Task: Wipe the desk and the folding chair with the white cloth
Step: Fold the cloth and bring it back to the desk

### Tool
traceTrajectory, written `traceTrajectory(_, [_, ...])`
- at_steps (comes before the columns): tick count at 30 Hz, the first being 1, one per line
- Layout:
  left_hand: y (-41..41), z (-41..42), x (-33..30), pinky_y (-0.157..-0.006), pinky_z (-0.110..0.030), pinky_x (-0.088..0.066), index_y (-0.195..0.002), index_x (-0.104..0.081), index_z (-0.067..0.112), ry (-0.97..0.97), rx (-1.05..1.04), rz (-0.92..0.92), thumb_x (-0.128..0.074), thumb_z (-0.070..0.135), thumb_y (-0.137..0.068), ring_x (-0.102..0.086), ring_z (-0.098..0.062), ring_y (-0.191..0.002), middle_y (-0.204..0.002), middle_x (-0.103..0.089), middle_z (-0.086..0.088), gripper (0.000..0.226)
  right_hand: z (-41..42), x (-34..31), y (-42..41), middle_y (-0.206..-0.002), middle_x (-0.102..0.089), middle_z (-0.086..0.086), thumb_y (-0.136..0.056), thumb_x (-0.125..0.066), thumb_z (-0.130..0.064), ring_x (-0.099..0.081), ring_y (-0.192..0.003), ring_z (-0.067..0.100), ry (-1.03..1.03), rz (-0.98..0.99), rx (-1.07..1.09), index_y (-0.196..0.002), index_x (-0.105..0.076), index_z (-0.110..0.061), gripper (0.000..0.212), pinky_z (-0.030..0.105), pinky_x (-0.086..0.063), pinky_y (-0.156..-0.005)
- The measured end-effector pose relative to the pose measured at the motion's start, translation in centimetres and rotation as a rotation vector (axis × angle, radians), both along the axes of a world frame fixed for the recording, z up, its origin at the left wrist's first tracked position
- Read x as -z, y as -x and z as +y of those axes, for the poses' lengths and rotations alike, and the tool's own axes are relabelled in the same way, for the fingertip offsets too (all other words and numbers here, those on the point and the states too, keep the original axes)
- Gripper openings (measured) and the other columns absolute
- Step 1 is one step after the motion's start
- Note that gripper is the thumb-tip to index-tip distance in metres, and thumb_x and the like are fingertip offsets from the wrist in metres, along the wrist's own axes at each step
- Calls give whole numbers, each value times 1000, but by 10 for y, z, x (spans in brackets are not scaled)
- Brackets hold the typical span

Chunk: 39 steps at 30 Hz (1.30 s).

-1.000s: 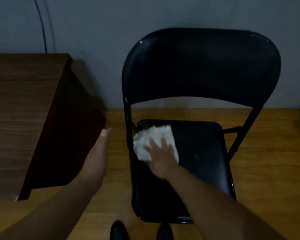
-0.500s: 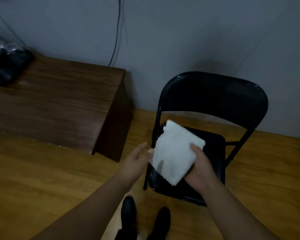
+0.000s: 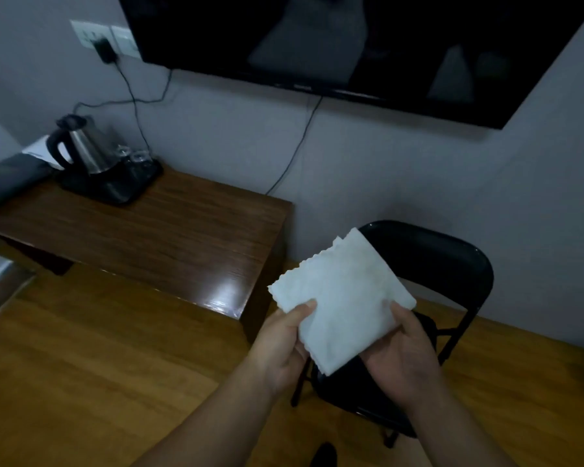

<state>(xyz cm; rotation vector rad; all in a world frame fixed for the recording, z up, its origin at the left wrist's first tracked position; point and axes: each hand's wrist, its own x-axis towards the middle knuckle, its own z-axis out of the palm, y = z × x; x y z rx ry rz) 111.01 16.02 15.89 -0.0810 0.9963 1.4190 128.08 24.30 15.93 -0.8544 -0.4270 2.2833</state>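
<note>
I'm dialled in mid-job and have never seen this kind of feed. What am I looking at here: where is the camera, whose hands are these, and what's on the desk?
There is no machine: a person works with bare hands, and the single camera sits on their head, looking forward and down. The left hand and right hand both pinch a folded white cloth, held in the air above the black folding chair. To the left stands the brown desk. At its far end a kettle and some glasses sit on a dark tray. A dark television hangs on the wall above.
</note>
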Motion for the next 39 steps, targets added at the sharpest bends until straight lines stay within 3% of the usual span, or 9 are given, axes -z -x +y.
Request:
traceTrajectory(6, [92, -82, -43, -98, -52, -56, -131, -62, 17, -53, 54, 260, -68, 16, -94, -70, -32, -114, -124, -75, -9, 38, -47, -42, 63, -133, -69, 13, -83, -67, -54, -68, -121, 32, -175, -316, -94, -135, -65, -14, 66, 53, -54, -102])
traceTrajectory(10, [164, -141, -69, -93, -52, -59, -129, -62, 23, -65, 114, 407, -69, 21, -95, -74, -28, -107, -119, -77, -5, 35, -94, -60, 121, -128, -73, 10, -79, -71, -57, -71, -115, 31, -279, -434, -264, -115, -78, -25, 49, 49, -60, -90])
traceTrajectory(15, [240, -202, -95, -95, -54, -58, -130, -59, 27, -47, 140, 507, -72, 30, -94, -75, -26, -105, -116, -77, -2, 38, -146, -73, 198, -126, -74, 8, -65, -89, -61, -72, -114, 30, -317, -442, -421, -115, -78, -29, 60, 40, -63, -80])
traceTrajectory(18, [277, -226, -105, -96, -55, -57, -130, -59, 25, -31, 127, 520, -69, 32, -95, -74, -27, -106, -117, -77, -4, 37, -165, -80, 243, -124, -75, 8, -74, -84, -56, -73, -111, 31, -351, -474, -436, -125, -72, -26, 61, 40, -63, -77])
traceTrajectory(24, [352, -246, -102, -102, -59, -52, -132, -58, 24, 37, 45, 532, -69, 34, -95, -70, -31, -113, -125, -73, -6, 40, -180, -81, 338, -101, -76, -22, -85, -68, -58, -75, -86, 2, -665, -692, -345, -104, -63, -52, 21, 23, -60, -62])
traceTrajectory(27, [397, -244, -93, -103, -59, -52, -134, -55, 25, 79, 23, 548, -72, 28, -93, -69, -32, -115, -128, -71, -6, 45, -171, -69, 390, -103, -74, -18, -95, -62, -50, -72, -91, 5, -744, -753, -295, -104, -61, -51, 9, 27, -57, -70])
traceTrajectory(32, [479, -230, -85, -99, -56, -55, -126, -57, 31, 146, 14, 592, -70, 22, -94, -70, -28, -114, -127, -71, -1, 36, -150, -53, 478, -116, -67, -17, -99, -58, -45, -66, -105, 8, -791, -778, -307, -130, -55, -39, 32, 29, -54, -75])
traceTrajectory(36, [541, -219, -88, -98, -54, -56, -124, -62, 25, 202, -34, 582, -71, 24, -94, -72, -26, -110, -122, -74, -1, 31, -138, -54, 546, -118, -65, -17, -101, -56, -43, -64, -107, 8, -822, -796, -334, -136, -52, -40, 36, 37, -57, -86])
traceTrajectory(39, [585, -215, -89, -100, -56, -54, -119, -66, 18, 268, -65, 582, -70, 29, -94, -70, -30, -111, -121, -73, -8, 28, -136, -60, 593, -117, -64, -21, -102, -55, -44, -63, -106, 4, -821, -776, -343, -132, -50, -47, 31, 33, -56, -82])
